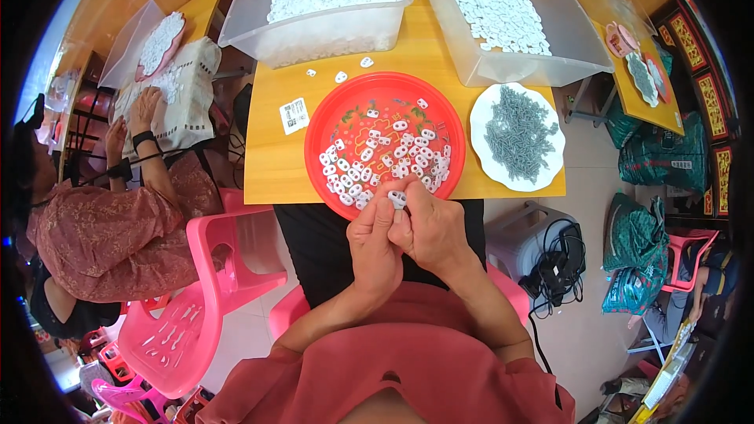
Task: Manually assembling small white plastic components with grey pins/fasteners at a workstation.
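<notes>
— In the grip? A small white plastic piece (pixel 397 199), smooth and oval, pinched between fingertips of left hand (pixel 375 245) and right hand (pixel 431 229), both clamped on it, just over the near rim of the red plate (pixel 320 135).

— And on the plate? Many more such white pieces (pixel 385 159), loosely heaped toward the near side.

— Farther out? To the right, a white plate (pixel 481 122) piled with thin grey metal springs (pixel 518 132). Behind, two clear plastic bins (pixel 314 35) (pixel 518 71), each holding white parts. All on a yellow wooden worktop (pixel 271 165).

— Around? A pink plastic chair (pixel 188 322) on the left, beside another person's sleeve (pixel 102 235). Nothing blocking the hands.
</notes>
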Motion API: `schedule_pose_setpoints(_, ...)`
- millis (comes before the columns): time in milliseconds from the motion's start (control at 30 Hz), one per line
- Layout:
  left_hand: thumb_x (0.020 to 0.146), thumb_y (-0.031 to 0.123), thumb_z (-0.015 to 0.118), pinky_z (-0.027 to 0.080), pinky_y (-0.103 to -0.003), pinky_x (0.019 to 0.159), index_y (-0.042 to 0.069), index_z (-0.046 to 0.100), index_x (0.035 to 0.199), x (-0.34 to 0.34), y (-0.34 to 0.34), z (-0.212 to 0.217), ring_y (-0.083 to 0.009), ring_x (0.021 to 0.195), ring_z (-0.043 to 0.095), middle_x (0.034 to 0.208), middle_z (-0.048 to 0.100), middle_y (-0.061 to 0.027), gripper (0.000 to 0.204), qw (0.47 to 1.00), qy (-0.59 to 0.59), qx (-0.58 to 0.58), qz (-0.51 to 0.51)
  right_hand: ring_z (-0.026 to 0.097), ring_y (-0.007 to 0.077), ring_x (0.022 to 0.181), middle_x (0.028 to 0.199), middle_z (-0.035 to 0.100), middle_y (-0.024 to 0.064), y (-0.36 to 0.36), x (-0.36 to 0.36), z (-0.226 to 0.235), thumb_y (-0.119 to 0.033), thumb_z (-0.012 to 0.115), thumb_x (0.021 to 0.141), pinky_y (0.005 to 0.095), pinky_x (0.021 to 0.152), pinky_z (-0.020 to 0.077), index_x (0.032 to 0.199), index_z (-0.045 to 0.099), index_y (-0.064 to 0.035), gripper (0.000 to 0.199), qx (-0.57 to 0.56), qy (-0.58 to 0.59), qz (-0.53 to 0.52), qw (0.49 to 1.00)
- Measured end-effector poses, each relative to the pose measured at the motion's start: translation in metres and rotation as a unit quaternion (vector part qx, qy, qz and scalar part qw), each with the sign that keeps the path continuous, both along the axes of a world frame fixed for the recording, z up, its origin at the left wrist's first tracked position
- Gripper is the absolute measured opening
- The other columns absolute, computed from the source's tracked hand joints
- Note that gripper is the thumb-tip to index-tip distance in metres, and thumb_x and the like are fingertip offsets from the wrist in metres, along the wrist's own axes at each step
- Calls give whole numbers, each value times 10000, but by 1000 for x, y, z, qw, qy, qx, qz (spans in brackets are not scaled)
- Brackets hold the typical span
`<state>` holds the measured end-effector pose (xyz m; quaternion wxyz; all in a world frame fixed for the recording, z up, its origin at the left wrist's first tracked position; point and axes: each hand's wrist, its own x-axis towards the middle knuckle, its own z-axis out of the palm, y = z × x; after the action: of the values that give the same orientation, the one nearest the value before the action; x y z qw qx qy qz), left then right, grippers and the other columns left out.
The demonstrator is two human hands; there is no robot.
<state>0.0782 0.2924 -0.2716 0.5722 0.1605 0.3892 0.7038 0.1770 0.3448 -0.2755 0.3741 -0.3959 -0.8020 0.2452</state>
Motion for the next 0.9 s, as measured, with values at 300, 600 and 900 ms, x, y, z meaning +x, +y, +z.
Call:
schedule_pose_setpoints(300, 1140, 232, 488, 529, -250, 899, -36, 636, 1350, 3, -4, -11, -91, 1053, 641, 1244, 693, -69, 371, 1000, -5, -13, 17, 672, 313, 614, 684, 624, 122, -6, -2, -11, -191, 689, 927, 419, 528, 528, 946, 547, -60, 195, -4, 17, 0, 1000)
schedule_pose_setpoints(600, 1144, 191, 460, 493, -308, 1044, -67, 601, 1374, 9, 1, -2, -169, 1192, 628, 1334, 665, -127, 373, 1000, 10, 9, -16, 659, 312, 580, 648, 603, 125, -4, 10, -9, -204, 689, 955, 421, 511, 520, 920, 562, -64, 192, 20, 36, -15, 999)
schedule_pose_setpoints(900, 1107, 169, 538, 512, -308, 995, -22, 694, 1267, -2, 33, 26, -153, 1133, 650, 1231, 718, -82, 294, 980, 197, -28, -25, 695, 292, 633, 775, 692, 101, -18, 47, -4, -251, 755, 951, 386, 546, 536, 991, 642, -45, 238, -26, 54, -33, 998)
